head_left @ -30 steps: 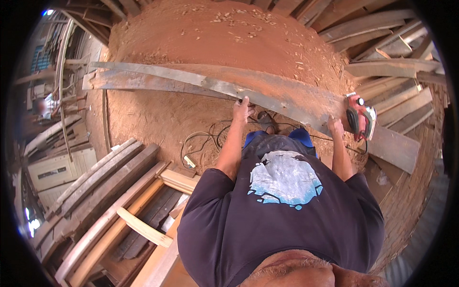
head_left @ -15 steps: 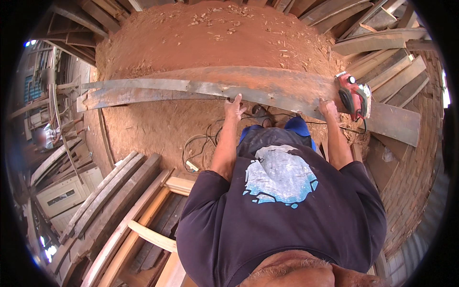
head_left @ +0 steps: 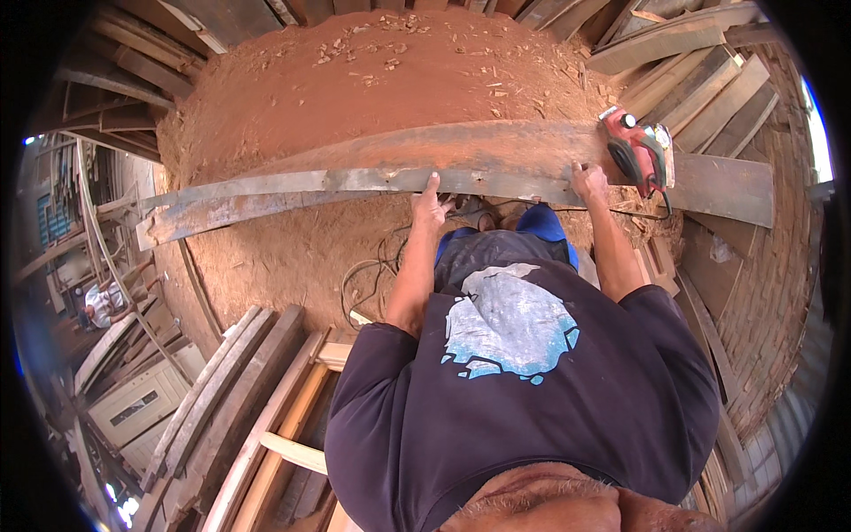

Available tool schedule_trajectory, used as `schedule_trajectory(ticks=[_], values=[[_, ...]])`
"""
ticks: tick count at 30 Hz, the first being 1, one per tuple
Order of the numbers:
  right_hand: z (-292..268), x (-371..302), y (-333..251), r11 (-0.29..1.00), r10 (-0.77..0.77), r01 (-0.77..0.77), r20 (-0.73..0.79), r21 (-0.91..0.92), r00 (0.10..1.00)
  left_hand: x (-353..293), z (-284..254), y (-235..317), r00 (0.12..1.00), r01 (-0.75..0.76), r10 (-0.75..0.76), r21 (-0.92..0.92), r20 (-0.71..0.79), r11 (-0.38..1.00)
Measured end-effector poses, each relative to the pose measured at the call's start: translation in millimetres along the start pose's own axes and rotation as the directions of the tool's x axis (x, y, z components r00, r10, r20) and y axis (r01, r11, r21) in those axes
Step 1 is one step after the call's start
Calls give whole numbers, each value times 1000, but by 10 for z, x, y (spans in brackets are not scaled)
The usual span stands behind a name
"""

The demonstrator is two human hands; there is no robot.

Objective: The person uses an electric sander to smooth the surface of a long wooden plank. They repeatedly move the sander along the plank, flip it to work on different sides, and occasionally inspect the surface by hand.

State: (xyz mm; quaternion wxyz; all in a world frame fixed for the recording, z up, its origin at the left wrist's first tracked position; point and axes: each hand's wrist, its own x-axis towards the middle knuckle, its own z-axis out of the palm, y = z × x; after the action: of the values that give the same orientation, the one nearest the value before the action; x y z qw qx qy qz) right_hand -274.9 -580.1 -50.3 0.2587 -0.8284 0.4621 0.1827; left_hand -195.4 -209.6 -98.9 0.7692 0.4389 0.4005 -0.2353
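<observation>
Head view, left hand (head_left: 430, 209): thumb over the top, fingers below the near edge, and it's got the long grey strip (head_left: 355, 181)!
Right hand (head_left: 590, 184): curled tight round that strip, near its right end.
Strip: stretches from the right hand past the left, far out leftward.
Red planer (head_left: 640, 151): sits just right of the right hand, on the wide board (head_left: 727, 186).

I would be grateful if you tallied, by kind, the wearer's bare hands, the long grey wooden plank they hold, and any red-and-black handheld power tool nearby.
Bare left hand and bare right hand: 2
Long grey wooden plank: 1
Red-and-black handheld power tool: 1
Total: 4
</observation>
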Motion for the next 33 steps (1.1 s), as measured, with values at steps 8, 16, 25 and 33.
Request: schedule_trajectory(ticks=[8, 16, 25, 33], values=[[-55, -18, -31, 999, 50, -52, 60, 18, 997, 124, 39, 617, 896, -229, 220, 24, -386, 973], [38, 100, 80, 990, 8, -3, 35, -141, 999, 234, 218, 474, 806, -288, 382, 265, -451, 920], [73, -27, 90, 994, -108, 107, -51, -14, 993, 165, 84, 520, 748, -199, 398, 392, -532, 898], [164, -321, 318, 987, -153, 159, -136, 33, 979, 30, -231, 262, 766, -428, 488, 236, -417, 873]])
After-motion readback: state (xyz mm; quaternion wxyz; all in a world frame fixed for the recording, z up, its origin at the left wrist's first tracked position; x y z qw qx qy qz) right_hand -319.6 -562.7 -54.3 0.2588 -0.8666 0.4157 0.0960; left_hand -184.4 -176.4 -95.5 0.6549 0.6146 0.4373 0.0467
